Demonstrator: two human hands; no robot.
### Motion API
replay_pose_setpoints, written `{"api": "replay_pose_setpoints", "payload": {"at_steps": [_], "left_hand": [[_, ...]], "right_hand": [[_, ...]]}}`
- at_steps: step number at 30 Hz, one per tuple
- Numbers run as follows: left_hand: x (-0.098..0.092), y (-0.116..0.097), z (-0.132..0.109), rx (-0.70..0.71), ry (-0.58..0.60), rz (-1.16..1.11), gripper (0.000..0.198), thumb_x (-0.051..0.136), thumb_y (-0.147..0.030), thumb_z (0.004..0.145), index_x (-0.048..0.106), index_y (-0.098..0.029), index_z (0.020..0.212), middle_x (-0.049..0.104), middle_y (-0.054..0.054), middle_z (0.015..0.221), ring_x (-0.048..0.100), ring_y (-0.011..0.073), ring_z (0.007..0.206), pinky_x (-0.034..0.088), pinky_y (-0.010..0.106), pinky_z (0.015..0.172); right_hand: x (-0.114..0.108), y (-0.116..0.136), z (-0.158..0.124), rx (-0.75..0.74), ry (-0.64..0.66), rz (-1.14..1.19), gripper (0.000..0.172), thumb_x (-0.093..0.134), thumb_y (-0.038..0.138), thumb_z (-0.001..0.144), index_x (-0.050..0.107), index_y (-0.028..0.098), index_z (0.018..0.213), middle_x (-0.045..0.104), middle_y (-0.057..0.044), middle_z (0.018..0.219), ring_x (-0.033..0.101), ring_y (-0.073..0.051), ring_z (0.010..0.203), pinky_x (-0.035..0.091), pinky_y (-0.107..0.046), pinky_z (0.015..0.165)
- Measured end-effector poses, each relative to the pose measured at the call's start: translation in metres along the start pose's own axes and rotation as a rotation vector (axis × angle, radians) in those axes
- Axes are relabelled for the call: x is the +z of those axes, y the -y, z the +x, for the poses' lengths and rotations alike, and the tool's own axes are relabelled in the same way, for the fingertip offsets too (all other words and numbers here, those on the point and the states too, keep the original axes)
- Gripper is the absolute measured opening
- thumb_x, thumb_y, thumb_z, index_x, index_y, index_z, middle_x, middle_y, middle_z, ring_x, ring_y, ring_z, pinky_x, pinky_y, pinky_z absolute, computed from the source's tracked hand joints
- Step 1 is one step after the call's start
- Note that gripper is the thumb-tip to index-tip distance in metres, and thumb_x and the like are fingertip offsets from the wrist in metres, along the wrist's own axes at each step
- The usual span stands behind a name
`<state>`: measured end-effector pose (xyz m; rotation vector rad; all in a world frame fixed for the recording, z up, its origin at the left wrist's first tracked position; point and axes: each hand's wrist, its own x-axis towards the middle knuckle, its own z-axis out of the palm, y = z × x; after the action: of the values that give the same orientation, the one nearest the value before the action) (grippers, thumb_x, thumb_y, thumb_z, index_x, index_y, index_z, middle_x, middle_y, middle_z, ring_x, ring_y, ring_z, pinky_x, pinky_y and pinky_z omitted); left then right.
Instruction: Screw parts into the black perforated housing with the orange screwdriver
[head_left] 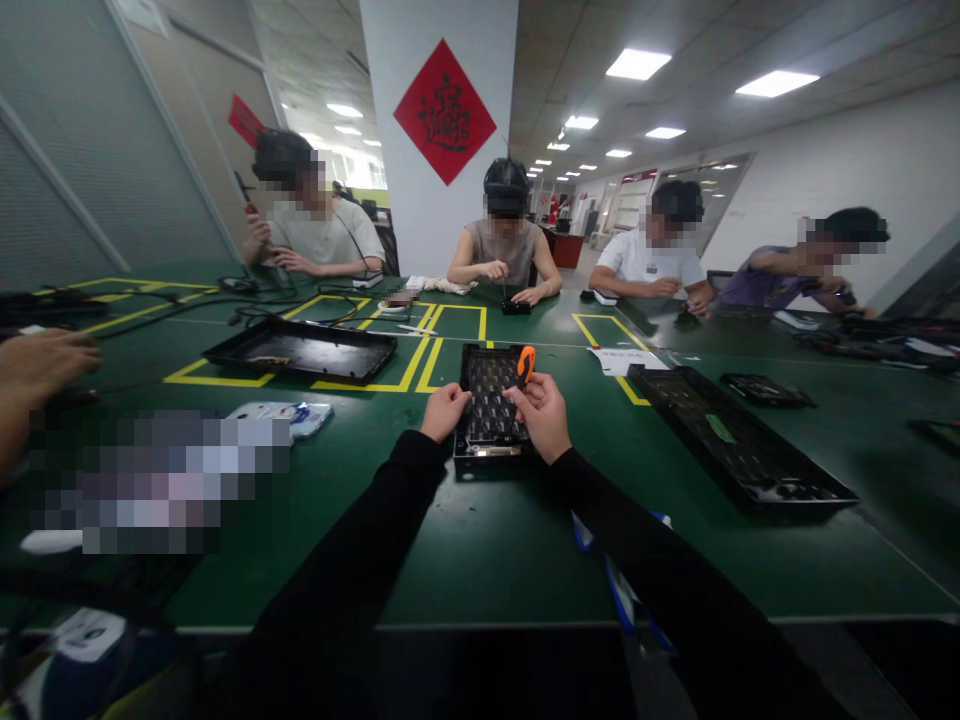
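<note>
In front of me on the green table lies a black casing with rows of small shiny shapes inside and a light strip at its near edge. My left hand is closed at its left edge, thumb and fingertips pinching the rim. Above the right side, my right hand is closed around a small tool with an orange-and-black handle. That handle points up and away from me. The tool's working end is hidden by my fingers, so its exact kind does not show.
A long black tray lies to the right, with a smaller black part beyond it. At left are another black tray, a plastic bag and a person's hand. Several people sit across the green table.
</note>
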<state>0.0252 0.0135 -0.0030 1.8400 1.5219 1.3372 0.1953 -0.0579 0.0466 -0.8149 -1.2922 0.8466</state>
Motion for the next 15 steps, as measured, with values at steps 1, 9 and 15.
{"api": "replay_pose_setpoints", "payload": {"at_steps": [1, 9, 15], "left_hand": [[-0.0001, -0.0001, 0.0000, 0.002, 0.001, 0.001, 0.031, 0.048, -0.036, 0.070, 0.035, -0.018, 0.049, 0.037, -0.005, 0.047, 0.036, 0.0086, 0.050, 0.027, 0.022, 0.051], [-0.0007, -0.0013, -0.0003, 0.007, 0.000, 0.006, 0.030, 0.047, -0.035, 0.070, 0.034, -0.017, 0.049, 0.038, -0.004, 0.048, 0.037, 0.0089, 0.051, 0.027, 0.022, 0.052], [0.0015, 0.0030, 0.0010, 0.022, 0.007, 0.012, 0.031, 0.047, -0.035, 0.071, 0.034, -0.017, 0.049, 0.037, -0.005, 0.048, 0.036, 0.0084, 0.051, 0.026, 0.022, 0.051]], "right_hand": [[-0.0004, 0.0001, 0.0001, -0.001, 0.001, -0.005, 0.029, 0.056, 0.034, 0.072, 0.047, 0.019, 0.094, 0.060, -0.001, 0.077, 0.045, -0.005, 0.046, 0.037, -0.017, 0.041], [-0.0047, -0.0013, 0.0018, -0.004, -0.006, -0.031, 0.021, 0.047, 0.032, 0.077, 0.053, 0.018, 0.092, 0.056, 0.001, 0.076, 0.036, -0.003, 0.042, 0.029, -0.017, 0.037], [-0.0022, -0.0007, 0.0011, -0.011, -0.019, 0.024, 0.029, 0.056, 0.034, 0.072, 0.049, 0.018, 0.095, 0.057, 0.000, 0.078, 0.046, -0.006, 0.050, 0.032, -0.016, 0.038]]}}
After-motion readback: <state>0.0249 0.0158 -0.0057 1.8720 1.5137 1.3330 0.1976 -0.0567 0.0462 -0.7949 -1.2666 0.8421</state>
